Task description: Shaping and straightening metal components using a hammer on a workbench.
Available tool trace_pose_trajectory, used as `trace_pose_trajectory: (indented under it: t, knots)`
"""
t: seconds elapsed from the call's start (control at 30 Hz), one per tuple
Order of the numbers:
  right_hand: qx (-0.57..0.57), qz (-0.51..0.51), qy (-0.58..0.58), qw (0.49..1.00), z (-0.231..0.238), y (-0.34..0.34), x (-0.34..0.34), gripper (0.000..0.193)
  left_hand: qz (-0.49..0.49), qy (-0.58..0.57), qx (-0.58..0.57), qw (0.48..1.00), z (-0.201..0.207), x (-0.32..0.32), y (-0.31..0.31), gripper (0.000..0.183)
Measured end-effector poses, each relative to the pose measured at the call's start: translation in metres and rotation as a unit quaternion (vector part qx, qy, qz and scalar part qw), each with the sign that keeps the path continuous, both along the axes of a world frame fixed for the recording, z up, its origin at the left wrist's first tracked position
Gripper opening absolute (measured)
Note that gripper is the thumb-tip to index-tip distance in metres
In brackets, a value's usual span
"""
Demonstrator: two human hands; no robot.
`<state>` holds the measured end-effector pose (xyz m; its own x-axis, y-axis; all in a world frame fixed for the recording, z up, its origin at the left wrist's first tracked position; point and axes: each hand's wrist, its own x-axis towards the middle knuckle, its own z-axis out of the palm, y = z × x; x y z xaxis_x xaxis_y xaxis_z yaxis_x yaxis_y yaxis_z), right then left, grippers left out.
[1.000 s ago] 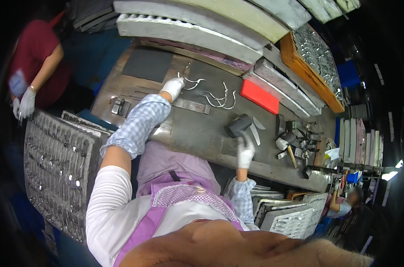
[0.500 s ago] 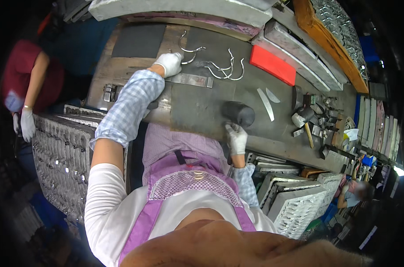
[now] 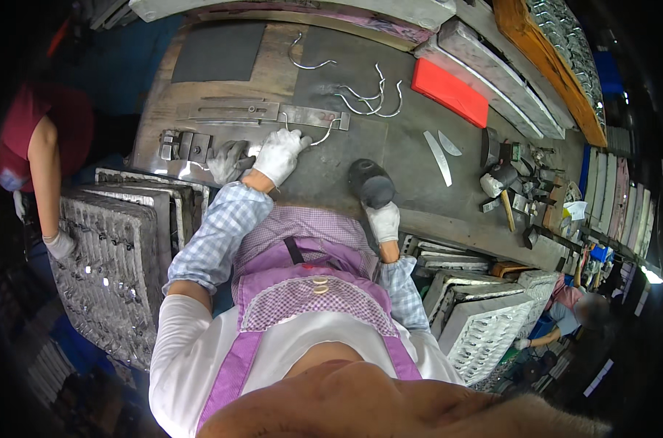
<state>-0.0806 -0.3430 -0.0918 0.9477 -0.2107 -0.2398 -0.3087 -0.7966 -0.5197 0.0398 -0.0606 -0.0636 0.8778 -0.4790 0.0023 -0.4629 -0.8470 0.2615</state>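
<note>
My left hand (image 3: 279, 157), in a white glove, is closed on a curved metal rod (image 3: 324, 136) near the front of the bench. The rod's ends show beyond the fingers, close to a flat steel bar (image 3: 302, 115); its middle is hidden by the glove. A black-headed mallet (image 3: 372, 184) is in my right hand (image 3: 384, 221), also white-gloved, with the handle mostly hidden. Farther back lie a single curved rod (image 3: 296, 61) and a small group of similar rods (image 3: 379, 100). Beside my left hand rests a grey glove or rag (image 3: 229, 162).
A dark square sheet (image 3: 218, 52) and a metal block (image 3: 185, 145) lie at left. To the right are a red box (image 3: 450, 92), two thin blades (image 3: 438, 158), a hammer (image 3: 506, 204) and loose metal blocks. Metal trays (image 3: 105, 270) flank me; a co-worker's gloved hand (image 3: 60, 245) touches one.
My left hand has taken a curved rod from the back group and drawn it toward me. My right hand has moved up and slightly left, and the mallet head has shifted left.
</note>
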Motion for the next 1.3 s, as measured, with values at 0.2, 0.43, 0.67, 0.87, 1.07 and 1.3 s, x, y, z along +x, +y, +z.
trace_pose_trajectory:
  t: [0.2, 0.43, 0.67, 0.87, 1.07, 1.3]
  knots:
    - [0.396, -0.126, 0.117, 0.902, 0.060, 0.009, 0.023, 0.020, 0.046, 0.215, -0.519, 0.826, -0.012, -0.020, 0.028, 0.020]
    - [0.216, 0.186, -0.080, 0.955, 0.081, 0.016, 0.023, 0.050, 0.036, 0.200, -0.510, 0.836, -0.017, -0.027, 0.034, 0.024]
    - [0.299, -0.106, 0.015, 0.948, 0.031, 0.004, 0.001, 0.059, 0.033, -0.052, -0.116, 0.991, 0.006, -0.002, -0.001, 0.021]
    - [0.169, -0.075, 0.057, 0.981, -0.025, 0.000, -0.014, 0.058, -0.068, 0.002, -0.050, 0.996, -0.019, 0.014, 0.010, 0.019]
    - [0.171, -0.021, 0.010, 0.985, -0.034, -0.011, -0.024, 0.047, -0.006, 0.084, -0.038, 0.996, 0.017, -0.032, -0.004, 0.019]
    - [0.208, -0.002, 0.027, 0.978, -0.046, -0.012, -0.022, 0.072, 0.034, -0.249, -0.044, 0.967, 0.015, 0.145, 0.017, 0.028]
